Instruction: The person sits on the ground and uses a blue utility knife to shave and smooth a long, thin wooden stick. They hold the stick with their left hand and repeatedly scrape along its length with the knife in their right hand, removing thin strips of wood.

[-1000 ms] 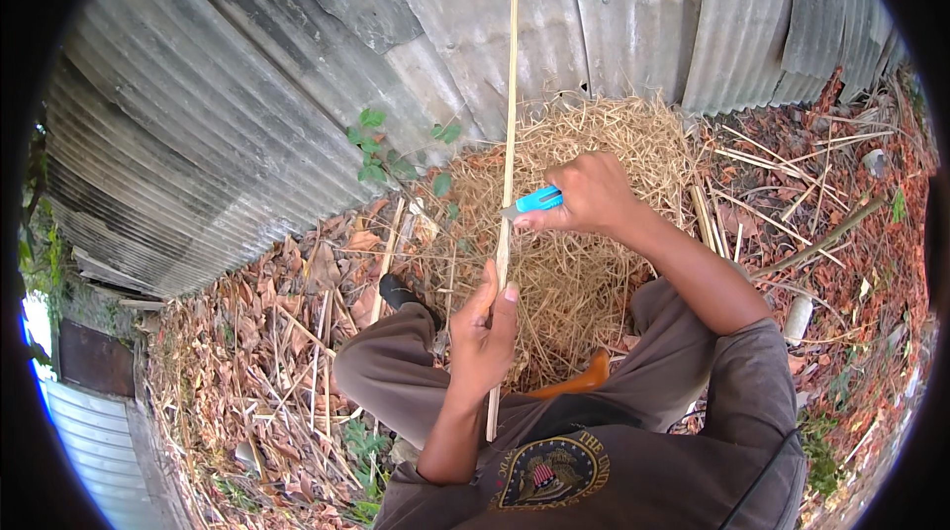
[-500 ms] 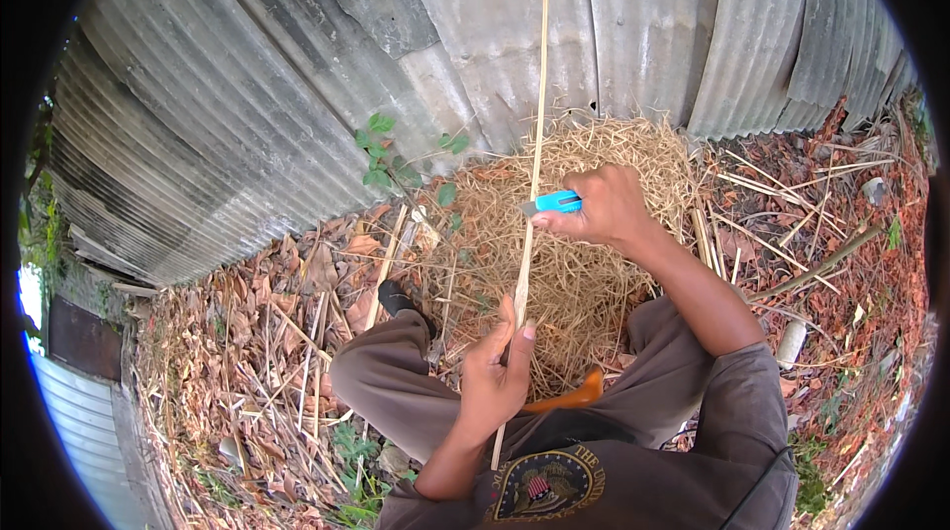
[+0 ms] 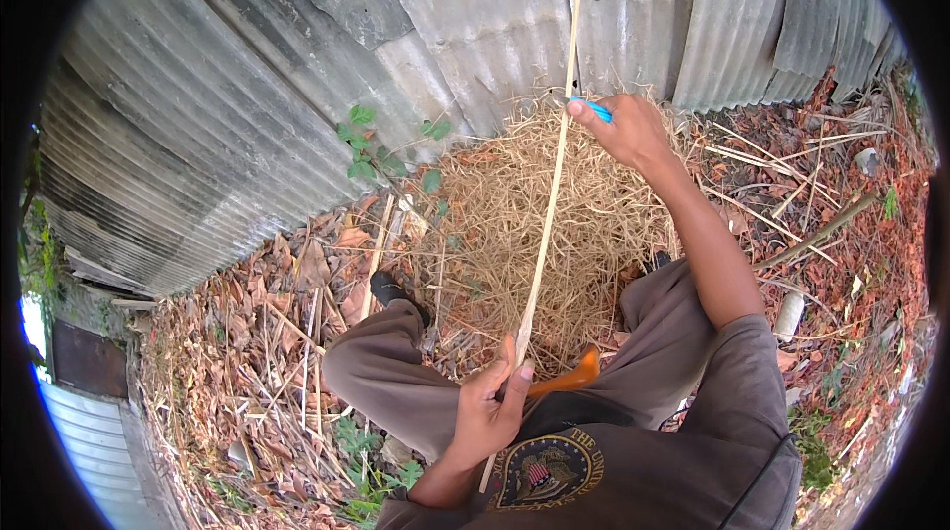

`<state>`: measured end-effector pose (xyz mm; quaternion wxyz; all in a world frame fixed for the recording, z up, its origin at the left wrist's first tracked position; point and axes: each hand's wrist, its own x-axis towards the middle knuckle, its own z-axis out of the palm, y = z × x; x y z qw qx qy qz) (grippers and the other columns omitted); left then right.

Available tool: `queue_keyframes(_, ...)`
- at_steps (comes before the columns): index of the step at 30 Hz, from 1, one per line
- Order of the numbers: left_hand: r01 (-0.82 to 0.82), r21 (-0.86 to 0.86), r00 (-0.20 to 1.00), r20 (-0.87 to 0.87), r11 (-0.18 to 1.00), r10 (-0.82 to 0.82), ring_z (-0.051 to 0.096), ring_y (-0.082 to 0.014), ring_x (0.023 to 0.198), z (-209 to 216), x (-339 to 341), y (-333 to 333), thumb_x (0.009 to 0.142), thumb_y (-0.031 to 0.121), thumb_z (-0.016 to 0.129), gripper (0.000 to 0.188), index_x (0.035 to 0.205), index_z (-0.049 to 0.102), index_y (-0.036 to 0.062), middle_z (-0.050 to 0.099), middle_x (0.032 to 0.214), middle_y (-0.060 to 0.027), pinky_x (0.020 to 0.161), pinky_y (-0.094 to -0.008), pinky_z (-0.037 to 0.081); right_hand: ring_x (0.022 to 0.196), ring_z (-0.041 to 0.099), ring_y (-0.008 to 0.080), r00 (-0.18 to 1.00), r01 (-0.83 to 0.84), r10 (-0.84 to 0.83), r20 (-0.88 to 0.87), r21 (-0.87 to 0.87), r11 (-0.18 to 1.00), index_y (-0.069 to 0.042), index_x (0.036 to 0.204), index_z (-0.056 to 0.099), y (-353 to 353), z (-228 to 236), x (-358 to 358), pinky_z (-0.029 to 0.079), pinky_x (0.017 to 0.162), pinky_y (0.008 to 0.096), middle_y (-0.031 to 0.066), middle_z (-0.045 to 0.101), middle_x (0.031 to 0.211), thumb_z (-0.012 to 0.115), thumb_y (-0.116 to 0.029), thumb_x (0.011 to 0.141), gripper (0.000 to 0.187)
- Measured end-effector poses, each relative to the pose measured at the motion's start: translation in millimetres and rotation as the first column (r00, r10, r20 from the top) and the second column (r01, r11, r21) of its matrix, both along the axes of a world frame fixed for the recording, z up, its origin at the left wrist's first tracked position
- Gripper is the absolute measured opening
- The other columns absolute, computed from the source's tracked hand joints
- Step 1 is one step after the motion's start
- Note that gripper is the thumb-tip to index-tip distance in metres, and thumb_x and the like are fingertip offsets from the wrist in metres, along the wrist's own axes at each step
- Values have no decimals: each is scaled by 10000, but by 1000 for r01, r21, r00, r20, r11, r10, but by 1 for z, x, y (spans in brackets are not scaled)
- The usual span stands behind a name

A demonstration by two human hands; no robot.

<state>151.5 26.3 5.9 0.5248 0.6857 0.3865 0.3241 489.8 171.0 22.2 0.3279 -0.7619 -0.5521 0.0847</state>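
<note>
A long, thin, pale strip of split bamboo or wood [image 3: 547, 243] runs from my lap up toward the metal fence. Low on the strip, my left hand [image 3: 491, 405] grips it between thumb and fingers, and its lower end sticks out below the palm. My right hand [image 3: 629, 130] is closed around a blue utility knife [image 3: 592, 109], whose front end meets the strip well up its length. The right thumb lies along the strip there. Most of the knife's handle is hidden in the fist. An orange curved object [image 3: 572, 375] lies by my lap, partly hidden.
A heap of pale curled shavings [image 3: 495, 203] lies between my legs. Beyond it stands a grey corrugated metal fence [image 3: 485, 5]. Dry leaves and loose sticks [image 3: 282, 332] cover the ground at left, with more sticks [image 3: 772, 169] at right. A whitish cylinder [image 3: 789, 316] lies at right.
My right hand and the knife have slid farther up the strip, away from my body. The strip's far end now leans more to the right. My left hand keeps its grip, slightly lower.
</note>
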Motion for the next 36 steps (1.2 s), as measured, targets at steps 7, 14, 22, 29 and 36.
queue_keyframes(7,-145,38,989,-30,989,146,404,-3,630,16,18,40,946,61,553,338,1259,526,-62,497,737,54,535,-164,344,397,531,270,850,-480,475,226,-36,876,-93,508,586,-32,-9,-92,403,408,403,78,475,407,482,-837,701,776)
queue_keyframes(14,-151,250,978,-105,956,182,420,-58,614,8,19,40,941,80,534,347,1237,514,-101,475,646,-34,564,-232,397,396,546,248,800,-518,429,421,121,847,-77,504,603,-12,-28,-84,393,389,351,61,477,398,419,-907,649,862)
queue_keyframes(22,-5,245,995,-92,969,29,455,-74,581,-6,5,2,894,30,584,337,1199,539,-107,483,606,-116,560,-248,418,473,597,273,984,62,-59,169,-15,998,-53,529,624,18,-10,6,452,454,406,108,518,435,364,-869,729,880)
queue_keyframes(29,-193,209,980,-5,959,198,449,-46,621,-3,4,31,931,26,534,318,1222,529,-101,524,653,-12,562,-226,407,402,532,269,862,-428,425,276,-50,902,-70,486,579,-23,-27,-101,405,413,406,88,476,407,432,-849,716,825)
queue_keyframes(36,-146,110,985,-75,983,155,454,-35,688,7,-5,14,922,25,550,343,1246,518,-82,554,700,-47,606,-219,425,426,559,259,910,-260,254,327,-24,965,-57,508,597,9,-29,-66,421,416,383,92,482,412,369,-887,702,882)
